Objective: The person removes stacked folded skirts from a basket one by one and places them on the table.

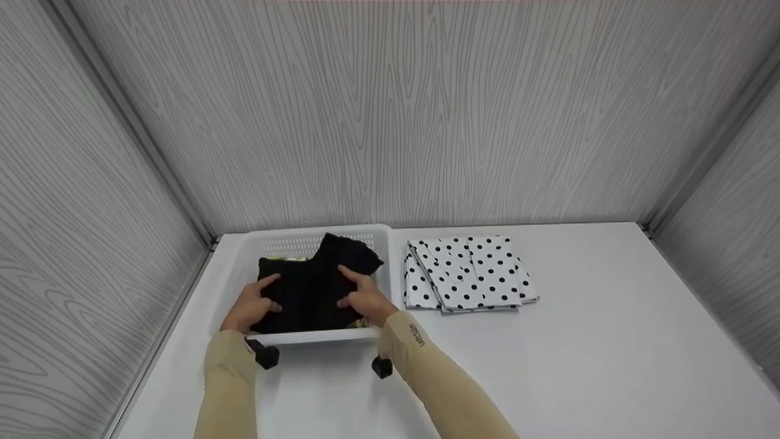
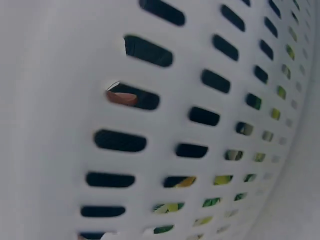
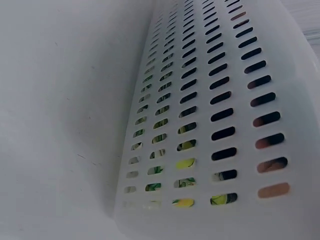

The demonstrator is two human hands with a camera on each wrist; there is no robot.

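Note:
A black cloth garment [image 1: 304, 299] lies in a white slotted plastic basket [image 1: 244, 244], its upper right part reaching toward the back right rim. My left hand [image 1: 251, 305] touches the garment's left side, index finger and thumb spread apart. On its right side rests my right hand [image 1: 369, 299], the index finger stretched out over the fabric and the thumb lower down. Beneath the garment, patterned yellow-green fabric [image 1: 361, 323] shows at the edges. Both wrist views face the basket's slotted wall [image 2: 165, 125], with dark cloth and bits of skin visible through the holes.
White fabric with black polka dots [image 1: 469, 274] lies folded flat to the right of the basket, on the white table [image 1: 597, 341]. Grey wood-grain panels [image 1: 414, 122] rise behind the table and on both sides.

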